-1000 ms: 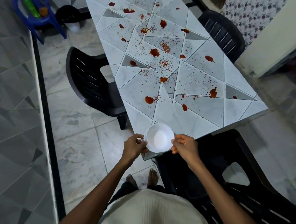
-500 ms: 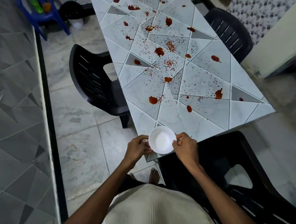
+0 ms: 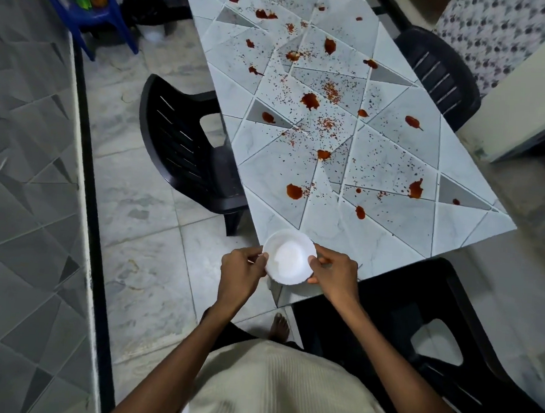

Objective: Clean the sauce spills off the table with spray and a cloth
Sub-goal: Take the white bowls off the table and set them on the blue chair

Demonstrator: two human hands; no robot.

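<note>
You are holding a white bowl (image 3: 288,258) over the near corner of the tabletop (image 3: 390,242). Your left hand (image 3: 243,270) is gripping its left rim and your right hand (image 3: 335,275) is pinching its right rim. Red sauce spills (image 3: 294,191) are dotting the tabletop from just beyond the bowl to the far end. A black chair (image 3: 185,150) is standing at the left edge.

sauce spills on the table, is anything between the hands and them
Nothing lies on the table between them; the nearest sauce spills sit on bare tile past the near corner. But the left hand and right hand both grip a white bowl at that corner, so neither is free.
</note>
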